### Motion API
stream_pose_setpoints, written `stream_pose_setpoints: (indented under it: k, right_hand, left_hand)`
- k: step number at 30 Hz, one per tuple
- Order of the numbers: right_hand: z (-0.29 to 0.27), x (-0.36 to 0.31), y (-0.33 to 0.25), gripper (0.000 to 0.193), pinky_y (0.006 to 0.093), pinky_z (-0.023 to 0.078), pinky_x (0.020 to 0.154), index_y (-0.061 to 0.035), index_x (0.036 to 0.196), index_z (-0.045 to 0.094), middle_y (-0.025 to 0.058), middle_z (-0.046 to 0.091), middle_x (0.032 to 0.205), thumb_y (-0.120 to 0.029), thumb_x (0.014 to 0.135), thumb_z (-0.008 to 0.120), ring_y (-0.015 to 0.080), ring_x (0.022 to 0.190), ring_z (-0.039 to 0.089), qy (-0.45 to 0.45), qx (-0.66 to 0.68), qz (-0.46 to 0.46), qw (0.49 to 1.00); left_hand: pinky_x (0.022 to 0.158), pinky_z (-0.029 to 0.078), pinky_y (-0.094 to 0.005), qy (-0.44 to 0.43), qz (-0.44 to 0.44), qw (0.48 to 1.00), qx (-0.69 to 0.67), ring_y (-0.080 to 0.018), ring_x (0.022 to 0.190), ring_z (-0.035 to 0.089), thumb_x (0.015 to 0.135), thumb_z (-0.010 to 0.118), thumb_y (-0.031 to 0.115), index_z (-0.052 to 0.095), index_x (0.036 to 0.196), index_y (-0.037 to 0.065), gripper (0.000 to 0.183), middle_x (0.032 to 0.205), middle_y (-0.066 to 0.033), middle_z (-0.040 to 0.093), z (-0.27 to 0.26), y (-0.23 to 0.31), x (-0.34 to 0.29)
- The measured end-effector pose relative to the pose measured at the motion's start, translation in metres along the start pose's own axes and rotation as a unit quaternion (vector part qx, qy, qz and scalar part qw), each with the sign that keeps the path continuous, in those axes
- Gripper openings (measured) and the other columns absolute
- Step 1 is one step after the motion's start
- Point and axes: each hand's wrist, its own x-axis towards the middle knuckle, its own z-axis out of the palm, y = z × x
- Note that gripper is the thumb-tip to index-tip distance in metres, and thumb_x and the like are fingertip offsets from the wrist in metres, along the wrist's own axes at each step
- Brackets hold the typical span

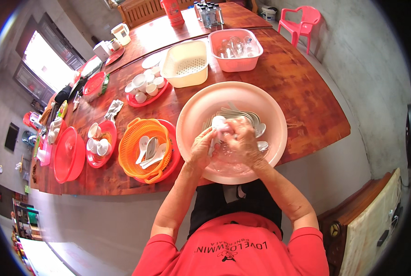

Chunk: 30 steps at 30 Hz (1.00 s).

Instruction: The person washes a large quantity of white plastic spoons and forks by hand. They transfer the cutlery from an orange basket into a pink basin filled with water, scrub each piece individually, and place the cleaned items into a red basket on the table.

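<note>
Both my hands work over a large pale pink basin (190, 108) with water in it. My left hand (202, 146) is closed around a white spoon (218, 121), its bowl pointing up and away from me. Against the spoon my right hand (243, 141) presses with curled fingers, a pale pinkish cloth (224, 132) bunched between them; part of it is hidden by the fingers. Several white spoons (242, 114) lie overlapped in the basin behind my hands. One more spoon (262, 146) rests near the right wall.
Left of the basin, an orange colander (128, 146) holds several spoons. Red plates (109, 130) with white cups stand farther left, near a red basin (69, 156). Behind are a cream basket (168, 71) and a pink tub (237, 63) of glasses. The wooden table's (316, 115) edge curves at right.
</note>
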Motion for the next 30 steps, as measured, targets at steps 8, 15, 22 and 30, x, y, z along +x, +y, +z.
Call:
stream_pose_setpoints:
  k: [8,15,22,30]
  right_hand:
    - [0.017,0.029,0.041,0.010,0.0395,0.047,0.065,-0.0060,0.085,0.063,0.0159,0.056,0.079,-0.006,0.076,0.059,0.0319,0.073,0.059,0.011,0.036,0.140,0.989]
    - [0.013,-0.007,-0.004,0.015,0.0407,0.048,0.067,-0.0071,0.087,0.063,0.0120,0.055,0.082,-0.006,0.072,0.063,0.0317,0.075,0.058,-0.009,-0.007,0.063,0.998]
    - [0.011,0.027,0.010,0.019,0.0357,0.049,0.069,-0.0037,0.096,0.065,0.0132,0.058,0.084,-0.005,0.077,0.061,0.0281,0.075,0.060,0.015,-0.043,0.047,0.998]
    - [0.020,0.017,0.017,0.012,0.0276,0.046,0.044,0.0036,0.087,0.063,0.0083,0.063,0.067,-0.006,0.081,0.058,0.0099,0.053,0.057,0.024,0.285,0.311,0.906]
  left_hand:
    - [0.044,0.042,-0.0215,-0.057,0.006,0.998,0.021,-0.0085,0.059,0.053,0.087,0.059,0.021,0.057,0.107,0.010,0.023,0.083,0.0016,0.059,0.002,0.006,-0.009]
    - [0.041,0.038,-0.0203,-0.044,-0.006,0.998,0.042,-0.0084,0.064,0.054,0.089,0.056,0.024,0.055,0.110,0.011,0.025,0.086,0.0017,0.059,0.000,0.009,-0.002]
    - [0.042,0.032,-0.0184,0.014,-0.011,0.996,0.085,-0.0052,0.055,0.047,0.088,0.057,0.025,0.057,0.106,0.011,0.023,0.076,0.0032,0.056,0.010,0.009,-0.010]
    - [0.058,0.048,-0.0266,-0.037,-0.002,0.999,-0.011,-0.0104,0.076,0.057,0.090,0.055,0.023,0.055,0.109,0.014,0.021,0.094,0.0017,0.060,0.000,0.007,-0.007]
